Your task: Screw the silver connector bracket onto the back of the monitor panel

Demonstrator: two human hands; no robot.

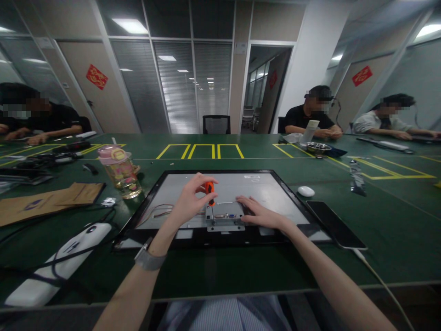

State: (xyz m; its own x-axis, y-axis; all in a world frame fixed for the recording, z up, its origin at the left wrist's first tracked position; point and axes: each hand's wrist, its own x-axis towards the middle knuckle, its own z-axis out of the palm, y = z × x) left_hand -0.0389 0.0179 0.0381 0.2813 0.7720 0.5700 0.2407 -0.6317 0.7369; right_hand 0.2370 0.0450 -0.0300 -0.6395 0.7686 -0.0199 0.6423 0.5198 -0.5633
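Note:
A monitor (275,193) lies face down on the green table, its grey metal back up. My left hand (193,197) pinches an orange-handled screwdriver (209,189), held upright over a small metal connector box (224,219) at the panel's near edge. My right hand (260,214) lies flat on the back panel just right of that box, fingers stretched out. Thin coloured wires (159,212) run across the panel left of my left hand. A watch with a grey strap sits on my left wrist.
A black phone (334,224) on a white cable and a white mouse (306,191) lie right of the monitor. A pink-lidded bottle (121,171), a brown envelope (51,200) and a white power strip (58,264) are on the left. Three people sit along the far side.

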